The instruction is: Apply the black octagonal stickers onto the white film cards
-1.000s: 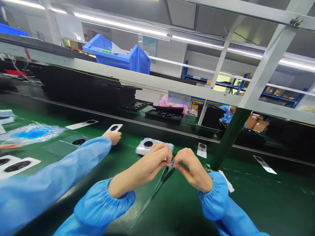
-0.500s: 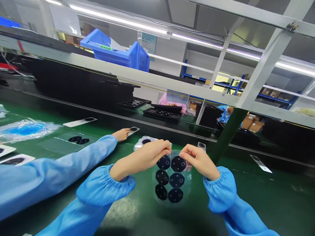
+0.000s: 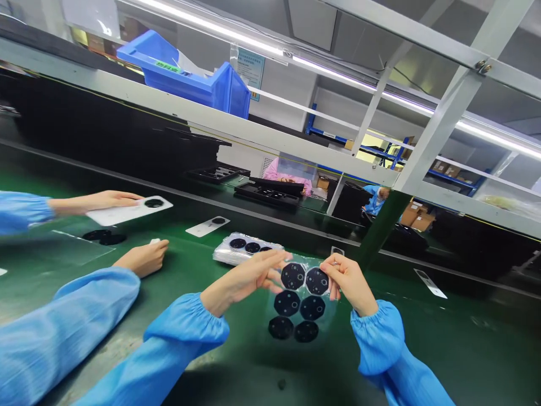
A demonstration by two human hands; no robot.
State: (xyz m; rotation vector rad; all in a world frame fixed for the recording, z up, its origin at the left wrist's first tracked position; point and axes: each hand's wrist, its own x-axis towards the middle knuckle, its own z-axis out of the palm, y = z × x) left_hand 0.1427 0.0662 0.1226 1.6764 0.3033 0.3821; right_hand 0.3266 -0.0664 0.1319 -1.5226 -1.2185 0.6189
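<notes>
A clear plastic sheet (image 3: 298, 317) with several black, roughly round, holed stickers in two columns hangs upright over the green table. My right hand (image 3: 350, 282) pinches its upper right corner between thumb and fingers. At the upper left edge, my left hand (image 3: 243, 280) has its fingers apart, the tips close to the sheet; whether they touch it I cannot tell. Just behind my left hand lies a stack of plastic-wrapped sheets (image 3: 228, 254) with similar black stickers.
A co-worker's hand (image 3: 101, 201) at the left holds a white panel (image 3: 122, 216) with a black-ringed opening; their other hand (image 3: 146, 258) rests closed on the table. More white panels (image 3: 207, 227) lie along the back. A blue bin (image 3: 190, 84) stands on the rail above.
My left hand's fingers have spread from a pinch at the sheet's top edge. The sheet has tilted slightly. The co-worker's hand left the back panel, and their other hand appeared with a white panel.
</notes>
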